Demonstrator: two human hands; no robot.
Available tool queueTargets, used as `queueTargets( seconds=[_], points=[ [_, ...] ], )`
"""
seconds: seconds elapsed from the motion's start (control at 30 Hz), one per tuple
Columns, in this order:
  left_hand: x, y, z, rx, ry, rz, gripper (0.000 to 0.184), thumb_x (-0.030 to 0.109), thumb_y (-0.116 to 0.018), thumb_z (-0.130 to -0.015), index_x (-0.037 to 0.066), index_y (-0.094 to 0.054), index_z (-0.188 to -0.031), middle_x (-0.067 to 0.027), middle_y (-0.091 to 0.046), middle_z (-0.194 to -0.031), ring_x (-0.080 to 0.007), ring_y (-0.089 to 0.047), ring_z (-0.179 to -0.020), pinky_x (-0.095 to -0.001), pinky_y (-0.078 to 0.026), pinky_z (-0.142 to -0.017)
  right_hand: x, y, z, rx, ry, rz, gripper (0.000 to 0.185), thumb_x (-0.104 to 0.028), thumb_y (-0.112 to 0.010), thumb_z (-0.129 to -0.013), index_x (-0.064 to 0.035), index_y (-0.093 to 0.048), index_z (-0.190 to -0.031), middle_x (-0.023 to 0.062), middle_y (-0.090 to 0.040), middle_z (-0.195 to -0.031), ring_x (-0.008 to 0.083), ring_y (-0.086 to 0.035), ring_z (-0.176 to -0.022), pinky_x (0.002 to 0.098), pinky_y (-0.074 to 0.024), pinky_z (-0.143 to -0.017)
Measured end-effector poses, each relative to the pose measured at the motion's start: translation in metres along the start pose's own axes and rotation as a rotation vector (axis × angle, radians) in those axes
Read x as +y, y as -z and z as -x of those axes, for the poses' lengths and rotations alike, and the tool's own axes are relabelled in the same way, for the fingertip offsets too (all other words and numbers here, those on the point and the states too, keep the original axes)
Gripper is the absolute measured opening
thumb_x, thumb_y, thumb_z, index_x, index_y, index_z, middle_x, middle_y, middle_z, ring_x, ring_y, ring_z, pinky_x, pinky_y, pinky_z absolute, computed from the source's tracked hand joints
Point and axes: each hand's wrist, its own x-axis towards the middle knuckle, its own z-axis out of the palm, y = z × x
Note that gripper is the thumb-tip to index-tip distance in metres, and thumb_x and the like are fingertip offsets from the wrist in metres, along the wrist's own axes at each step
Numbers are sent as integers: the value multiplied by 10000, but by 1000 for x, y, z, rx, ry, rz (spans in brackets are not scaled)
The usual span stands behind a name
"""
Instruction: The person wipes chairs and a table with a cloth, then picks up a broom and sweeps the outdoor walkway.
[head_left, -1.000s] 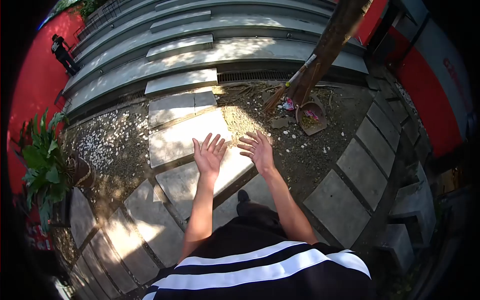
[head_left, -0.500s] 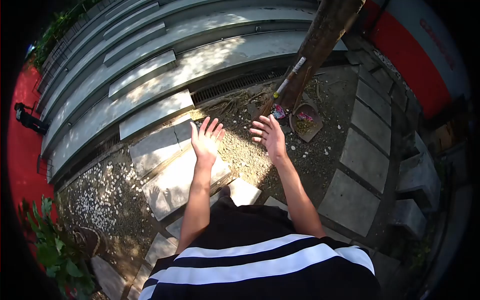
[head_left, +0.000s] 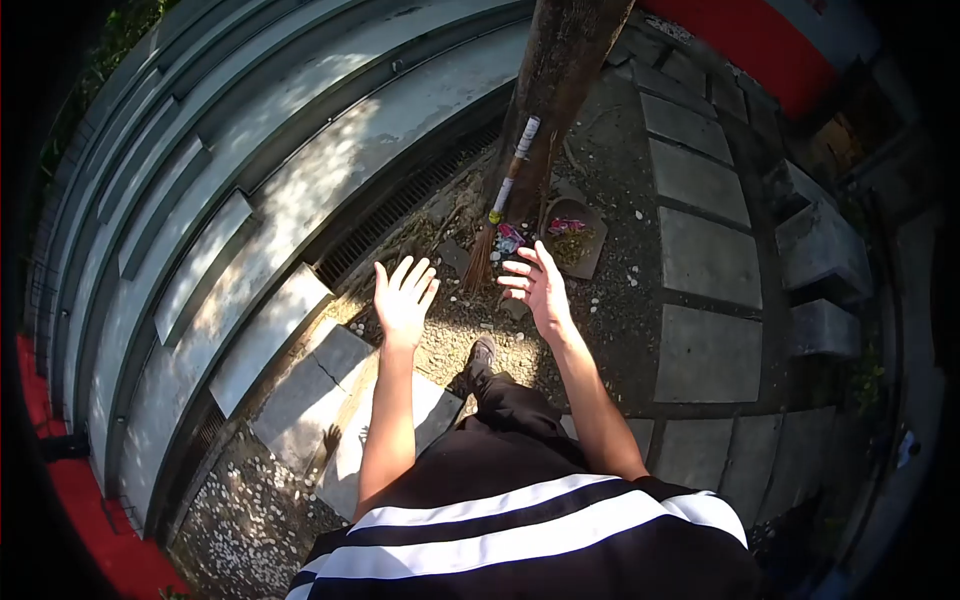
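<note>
Both hands are raised in front of my body with nothing in them. My left hand (head_left: 405,302) is open, its fingers spread and stretched upward. To the right, my right hand (head_left: 537,290) is open too, fingers apart and pointing up and left. Beyond them a stick broom (head_left: 507,195) leans against a tree trunk (head_left: 565,80), bristles down on the ground. Past my right hand's fingertips lies a dustpan (head_left: 590,258) with leaves and pink litter in it. A crumpled colourful wrapper (head_left: 509,238) lies between broom and dustpan. Neither hand touches these things.
Curved concrete steps (head_left: 290,190) rise on the left, with a drain grate (head_left: 400,195) along their foot. Paving slabs (head_left: 708,350) run along the right, beside concrete blocks (head_left: 822,250). White pebbles (head_left: 250,505) cover ground at lower left. My shoe (head_left: 483,350) is on gravel.
The view has turned to the right, and the tree, broom and dustpan are nearer. One foot has come forward into view. Both hands stay raised and open.
</note>
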Motion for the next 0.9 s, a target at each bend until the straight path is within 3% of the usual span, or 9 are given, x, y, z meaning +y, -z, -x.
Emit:
queueTargets(
  seconds=[0.23, 0.43, 0.53, 0.63, 0.7, 0.77, 0.8, 0.83, 0.9],
  points=[
    [-4, -53, -178, -68, 163, -172, 825, 665, -470, -1010, 1, -426, -1497, -210, -597, -1379, -309, -619, -1180, -427, -506, -1031, -21, -13, -177, 46, -109, -107, 668, -608, -563, -991, -55, -497, -1361, 147, -678, -1135, 232, -703, -922, 385, -550, -810],
    [-40, -105, -339, -99, 476, -516, 706, 612, -545, -1006, 18, -532, -1387, -138, -697, -1141, -232, -686, -934, -369, -565, -881, -86, -5, -260, 152, 193, 108, 518, -357, -641, -1031, -60, -470, -1419, 114, -669, -1095, 151, -682, -855, 281, -548, -723],
    [-100, -97, -444, -179, 558, -790, 611, 554, -654, -969, 42, -598, -1296, -72, -692, -1009, -170, -666, -824, -330, -562, -794, -67, 61, -247, 485, 130, 176, 461, -278, -619, -1050, -56, -480, -1429, 97, -683, -1086, 136, -687, -834, 259, -550, -703],
    [-157, -91, -566, -218, 690, -1005, 607, 529, -770, -892, 61, -633, -1254, -59, -683, -1037, -206, -671, -854, -325, -563, -824, 11, 138, -160, 1002, 95, 260, 419, -297, -634, -1039, -58, -551, -1374, 77, -684, -1050, 103, -649, -765, 241, -536, -671],
    [-206, -78, -659, -246, 601, -1400, 696, 519, -855, -808, 38, -620, -1252, -53, -669, -1048, -219, -660, -853, -338, -545, -825, 51, 132, -62, 1390, 10, 135, 450, -354, -637, -1032, -56, -565, -1361, 67, -678, -1002, 102, -642, -740, 238, -529, -658],
    [-263, -34, -743, -672, 226, -1108, 785, 499, -903, -746, -5, -597, -1263, -71, -665, -1031, -230, -651, -877, -377, -533, -854, 112, 84, 22, 1846, 86, -86, 378, -391, -639, -1019, -59, -596, -1195, 51, -658, -856, 118, -609, -604, 253, -509, -541],
    [-257, -58, -738, -630, 208, -1234, 766, 476, -910, -739, -17, -603, -1239, -79, -679, -1020, -227, -656, -885, -397, -529, -863, 138, 59, 50, 2061, 65, -175, 336, -377, -635, -1020, -59, -602, -1124, 44, -649, -788, 127, -593, -549, 254, -495, -495],
    [-239, -85, -733, -593, 182, -1371, 748, 453, -917, -732, -29, -610, -1214, -87, -693, -1010, -224, -660, -892, -418, -525, -872, 171, 37, 65, 2112, 32, -182, 336, -377, -635, -1020, -59, -602, -1124, 44, -649, -788, 127, -593, -549, 254, -495, -495],
    [-304, -15, -812, -508, -62, -1444, 690, 435, -923, -720, -31, -635, -1139, -89, -718, -970, -218, -661, -900, -408, -519, -865, 225, -10, 70, 2005, 73, -490, 315, -370, -634, -1015, -67, -591, -1087, 36, -623, -725, 139, -584, -511, 262, -486, -463]
  ],
)
